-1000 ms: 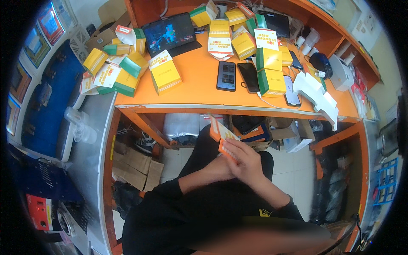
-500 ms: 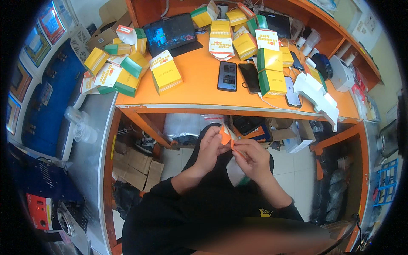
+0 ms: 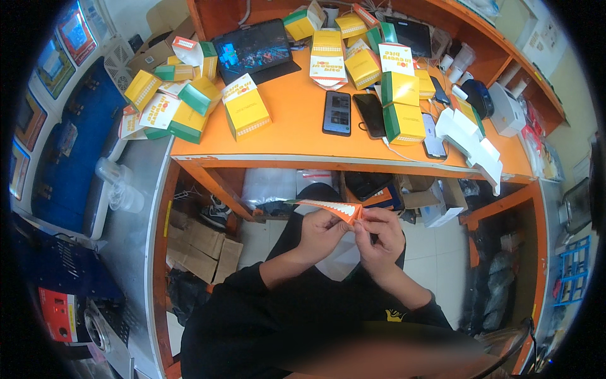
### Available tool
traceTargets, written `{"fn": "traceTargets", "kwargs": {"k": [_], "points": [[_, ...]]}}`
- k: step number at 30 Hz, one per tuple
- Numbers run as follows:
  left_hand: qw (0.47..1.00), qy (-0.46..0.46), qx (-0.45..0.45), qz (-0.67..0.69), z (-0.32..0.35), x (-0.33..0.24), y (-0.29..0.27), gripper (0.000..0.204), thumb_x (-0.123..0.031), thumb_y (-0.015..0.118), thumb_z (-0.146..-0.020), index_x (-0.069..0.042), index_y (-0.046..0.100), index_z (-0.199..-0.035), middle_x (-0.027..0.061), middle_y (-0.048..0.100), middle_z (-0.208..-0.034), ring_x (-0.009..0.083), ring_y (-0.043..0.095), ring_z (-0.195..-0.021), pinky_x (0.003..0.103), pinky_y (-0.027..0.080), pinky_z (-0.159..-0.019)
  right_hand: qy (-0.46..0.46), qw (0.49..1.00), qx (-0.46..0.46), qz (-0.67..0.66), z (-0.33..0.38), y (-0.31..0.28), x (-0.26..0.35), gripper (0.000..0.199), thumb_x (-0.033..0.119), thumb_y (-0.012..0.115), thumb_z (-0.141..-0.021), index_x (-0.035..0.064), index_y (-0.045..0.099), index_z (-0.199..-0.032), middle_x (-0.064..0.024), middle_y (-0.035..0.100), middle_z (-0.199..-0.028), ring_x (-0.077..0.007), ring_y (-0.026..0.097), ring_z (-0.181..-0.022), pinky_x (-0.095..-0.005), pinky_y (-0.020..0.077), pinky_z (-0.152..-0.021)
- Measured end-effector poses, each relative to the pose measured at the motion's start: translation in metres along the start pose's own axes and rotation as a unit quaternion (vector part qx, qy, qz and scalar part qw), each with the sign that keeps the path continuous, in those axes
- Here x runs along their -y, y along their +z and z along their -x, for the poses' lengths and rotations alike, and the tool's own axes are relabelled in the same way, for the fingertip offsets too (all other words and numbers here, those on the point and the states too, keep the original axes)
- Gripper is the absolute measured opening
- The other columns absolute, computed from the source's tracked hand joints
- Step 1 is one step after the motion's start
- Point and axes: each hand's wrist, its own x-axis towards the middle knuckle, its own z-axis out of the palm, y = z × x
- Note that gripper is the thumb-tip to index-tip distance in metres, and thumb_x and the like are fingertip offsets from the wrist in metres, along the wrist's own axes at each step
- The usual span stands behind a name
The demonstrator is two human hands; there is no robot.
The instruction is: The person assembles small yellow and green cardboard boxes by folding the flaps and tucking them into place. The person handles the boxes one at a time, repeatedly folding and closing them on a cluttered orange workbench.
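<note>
Fingers (image 3: pixel 346 222) of the left hand (image 3: pixel 322 232) and fingers (image 3: pixel 369 222) of the right hand (image 3: pixel 379 237) pinch together on a flat orange carton blank (image 3: pixel 328 208), each hand closed on its near edge where the two thumbs almost meet. From that grip the blank reaches up and to the left, lying nearly level over the person's lap, its scalloped white trim showing along the edge. Both hands sit below the front rim of the orange table (image 3: pixel 297 126), well apart from anything on it.

Above the fingers, on the tabletop, two dark phones (image 3: pixel 336 112) lie side by side. Just right of them stands a stack of green and yellow boxes (image 3: pixel 401 107), and further right a pile of folded white cartons (image 3: pixel 470 136). Up and to the left of the fingers a single yellow box (image 3: pixel 246 107) stands alone, with a heap of yellow and green boxes (image 3: pixel 167 101) beyond it at the table's left end. A tablet (image 3: pixel 255 47) leans at the back. Brown cardboard (image 3: pixel 202 243) lies on the floor left of the hands.
</note>
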Motion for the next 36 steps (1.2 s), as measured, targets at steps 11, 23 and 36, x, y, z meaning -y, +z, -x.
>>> {"fn": "traceTargets", "kwargs": {"k": [11, 23, 36], "points": [[0.990, 0.059, 0.094, -0.091, -0.004, 0.006, -0.010, 0.011, 0.003, 0.064, -0.086, 0.002, 0.067, -0.096, 0.0093, 0.066, -0.089, 0.0182, 0.065, -0.084, 0.028, 0.050, -0.075, 0.287, 0.891, 0.065, -0.346, -0.008, -0.011, -0.010, 0.031, 0.008, 0.070, -0.088, -0.0008, 0.061, -0.115, -0.0098, 0.062, -0.109, -0.0154, 0.061, -0.096, -0.0285, 0.0511, -0.086], [0.917, 0.172, -0.195, -0.303, -0.014, -0.016, -0.014, 0.012, -0.002, 0.070, -0.084, 0.002, 0.069, -0.095, 0.0115, 0.067, -0.094, 0.0198, 0.065, -0.082, 0.029, 0.051, -0.072, 0.225, 0.956, -0.072, -0.174, -0.006, -0.028, -0.036, 0.007, 0.001, 0.062, -0.090, 0.0013, 0.063, -0.097, -0.0039, 0.064, -0.078, -0.0081, 0.056, -0.063, -0.0226, 0.0467, -0.057], [0.935, 0.184, 0.097, -0.286, -0.016, -0.008, -0.011, 0.011, -0.003, 0.070, -0.080, -0.002, 0.067, -0.091, 0.0113, 0.066, -0.095, 0.0297, 0.065, -0.094, 0.036, 0.053, -0.080, 0.341, 0.907, 0.081, -0.233, -0.006, -0.030, -0.039, 0.021, 0.021, 0.054, -0.099, 0.0016, 0.056, -0.105, -0.0059, 0.063, -0.100, -0.0114, 0.061, -0.088, -0.0255, 0.0469, -0.080]]}}
